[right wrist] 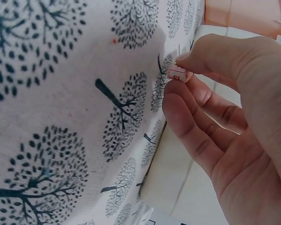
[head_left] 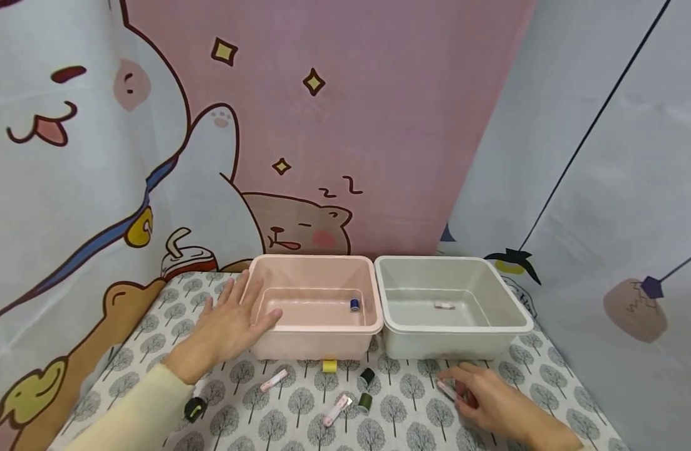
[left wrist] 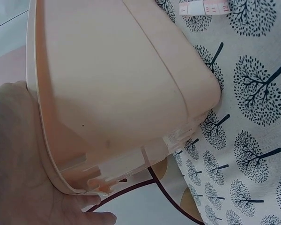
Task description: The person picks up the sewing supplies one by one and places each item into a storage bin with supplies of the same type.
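My left hand (head_left: 227, 326) rests at the left rim of a pink bin (head_left: 317, 346), its fingers spread and straight; in the left wrist view the palm lies along the bin's rim. A blue thread spool (head_left: 354, 305) is inside that bin. My right hand (head_left: 488, 398) is in front of a pale grey-green bin (head_left: 446, 343). Between thumb and fingertips it pinches a small rolled tape measure (right wrist: 177, 72), white with red marks, just over the cloth. Inside the grey-green bin lies another rolled tape measure (head_left: 444, 305).
On the tree-print cloth (head_left: 300, 432) are a yellow spool (head_left: 329, 366), a black spool (head_left: 366, 376), a green spool (head_left: 364, 402), two pinkish rolled tapes (head_left: 274, 380) and a black roundish item (head_left: 195, 409). A cartoon-printed curtain (head_left: 379, 125) hangs behind the bins.
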Demonstrator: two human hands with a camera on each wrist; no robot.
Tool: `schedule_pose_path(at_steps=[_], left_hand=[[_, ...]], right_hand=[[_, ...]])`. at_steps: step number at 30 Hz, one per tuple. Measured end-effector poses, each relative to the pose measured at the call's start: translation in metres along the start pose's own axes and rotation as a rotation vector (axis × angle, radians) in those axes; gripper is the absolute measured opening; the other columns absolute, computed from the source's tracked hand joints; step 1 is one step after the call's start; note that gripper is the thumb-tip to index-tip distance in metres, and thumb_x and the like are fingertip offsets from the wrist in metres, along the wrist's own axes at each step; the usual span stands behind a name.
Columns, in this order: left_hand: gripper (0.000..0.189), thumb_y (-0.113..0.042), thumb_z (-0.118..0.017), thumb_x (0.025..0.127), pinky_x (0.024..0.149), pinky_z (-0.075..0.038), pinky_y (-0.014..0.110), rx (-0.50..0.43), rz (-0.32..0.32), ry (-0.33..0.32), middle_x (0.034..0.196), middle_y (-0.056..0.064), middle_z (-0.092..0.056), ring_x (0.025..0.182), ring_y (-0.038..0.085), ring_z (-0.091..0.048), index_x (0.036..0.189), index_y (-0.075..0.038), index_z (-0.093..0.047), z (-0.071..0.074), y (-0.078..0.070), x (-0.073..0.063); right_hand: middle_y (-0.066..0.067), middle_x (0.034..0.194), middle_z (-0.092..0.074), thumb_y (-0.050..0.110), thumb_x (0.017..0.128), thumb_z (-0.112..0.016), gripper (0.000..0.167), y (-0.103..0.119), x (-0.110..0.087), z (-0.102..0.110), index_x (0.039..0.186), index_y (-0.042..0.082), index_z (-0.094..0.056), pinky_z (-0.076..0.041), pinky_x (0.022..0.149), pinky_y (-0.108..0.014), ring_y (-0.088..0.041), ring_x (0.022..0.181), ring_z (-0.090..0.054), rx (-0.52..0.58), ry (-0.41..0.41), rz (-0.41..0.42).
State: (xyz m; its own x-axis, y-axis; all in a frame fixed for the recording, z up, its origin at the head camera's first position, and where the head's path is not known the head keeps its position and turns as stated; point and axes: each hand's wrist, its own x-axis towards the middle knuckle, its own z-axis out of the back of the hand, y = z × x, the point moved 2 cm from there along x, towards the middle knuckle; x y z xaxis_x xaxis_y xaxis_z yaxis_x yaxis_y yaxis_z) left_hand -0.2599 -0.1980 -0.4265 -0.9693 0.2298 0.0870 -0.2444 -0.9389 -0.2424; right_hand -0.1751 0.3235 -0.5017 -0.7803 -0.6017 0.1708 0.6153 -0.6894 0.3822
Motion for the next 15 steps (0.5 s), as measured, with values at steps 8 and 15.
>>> schedule_pose_path(at_steps=[8, 15], left_hand=[[0.104, -0.084, -0.035, 0.115, 0.133, -0.019, 0.095, -0.001, -0.006, -0.012, 0.197, 0.021, -0.005, 0.179, 0.06, -0.014, 0.188, -0.013, -0.017, 0.004, -0.005, 0.0], [0.104, -0.084, -0.035, 0.115, 0.131, -0.021, 0.097, -0.002, 0.004, -0.002, 0.196, 0.023, -0.007, 0.178, 0.062, -0.017, 0.188, -0.012, -0.017, 0.001, -0.003, -0.003]], right_hand=[[0.015, 0.099, -0.066, -0.006, 0.088, -0.088, 0.053, 0.008, 0.001, 0.008, 0.137, 0.014, -0.079, -0.05, 0.062, -0.016, 0.011, 0.08, -0.052, -0.093, -0.084, 0.039], [0.016, 0.097, -0.068, -0.007, 0.093, -0.087, 0.052, 0.015, 0.001, 0.017, 0.138, 0.017, -0.079, -0.049, 0.06, -0.015, 0.014, 0.077, -0.051, -0.057, -0.127, 0.053]])
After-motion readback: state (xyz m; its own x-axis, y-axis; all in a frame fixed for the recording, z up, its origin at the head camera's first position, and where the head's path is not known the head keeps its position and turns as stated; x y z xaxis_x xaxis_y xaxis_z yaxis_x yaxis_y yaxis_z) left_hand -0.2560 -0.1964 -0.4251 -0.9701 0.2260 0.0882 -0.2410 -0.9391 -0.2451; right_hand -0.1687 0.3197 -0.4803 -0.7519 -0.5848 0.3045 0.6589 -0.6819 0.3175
